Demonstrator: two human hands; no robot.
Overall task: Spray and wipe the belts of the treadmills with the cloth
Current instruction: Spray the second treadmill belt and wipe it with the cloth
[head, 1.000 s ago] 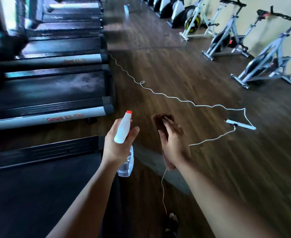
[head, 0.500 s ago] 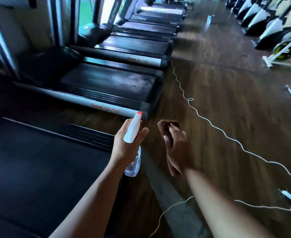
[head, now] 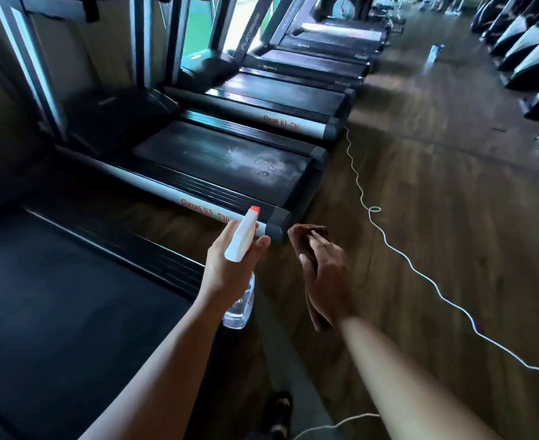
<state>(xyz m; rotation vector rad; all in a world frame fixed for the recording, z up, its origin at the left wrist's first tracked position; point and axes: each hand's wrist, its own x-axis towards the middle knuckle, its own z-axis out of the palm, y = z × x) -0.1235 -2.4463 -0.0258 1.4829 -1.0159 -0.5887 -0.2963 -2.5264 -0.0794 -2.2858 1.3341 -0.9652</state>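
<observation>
My left hand (head: 230,271) grips a clear spray bottle (head: 241,301) with a white head and orange nozzle, held upright near the rear corner of a treadmill. My right hand (head: 328,277) holds a folded brown cloth (head: 306,233) just to the right of the bottle, above the wooden floor. The treadmill ahead has a dark belt (head: 230,160) with a pale wet smear near its rear end. A nearer treadmill's black belt (head: 55,306) fills the lower left. Several more treadmills (head: 277,93) line up beyond.
A white cord (head: 398,252) snakes across the wooden floor (head: 436,185) on the right. Exercise bikes (head: 535,58) stand along the far right. A small bottle (head: 435,54) stands on the floor far off. My foot (head: 280,411) shows at the bottom.
The view has swung left and forward along the treadmill row; the smeared belt now lies straight ahead. Both hands keep the same hold on bottle and cloth.
</observation>
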